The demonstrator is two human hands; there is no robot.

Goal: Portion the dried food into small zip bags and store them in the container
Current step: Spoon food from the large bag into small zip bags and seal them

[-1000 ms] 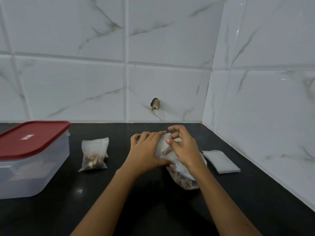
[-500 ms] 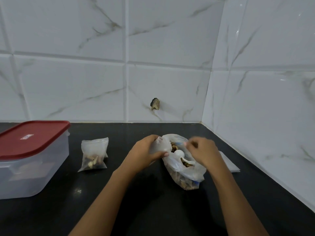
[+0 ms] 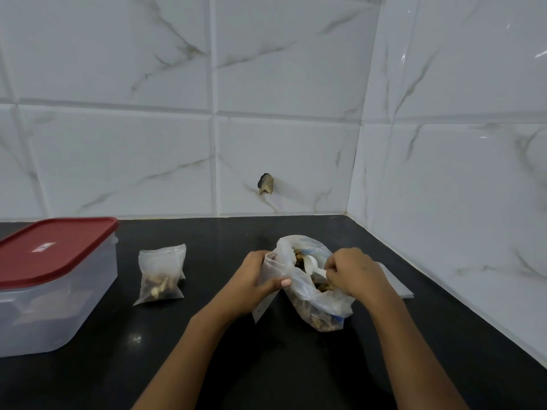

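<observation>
head | left hand (image 3: 254, 279) fingers curl round an empty small bag (image 3: 263, 309) | right hand (image 3: 352, 273) fingers pinch a spoon (image 3: 312, 264) inside the big bag (image 3: 313, 303) of food between both hands | done: one full bag (image 3: 161, 276), left of left fingers | left: scoop, zip, more bags, open box (image 3: 53, 306) far left, lid (image 3: 56, 247) on

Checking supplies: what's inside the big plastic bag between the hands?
The big plastic bag holds brown dried food pieces and a white spoon, its handle pinched by the right hand. That hand and the crumpled plastic hide the rest of the inside.
</observation>
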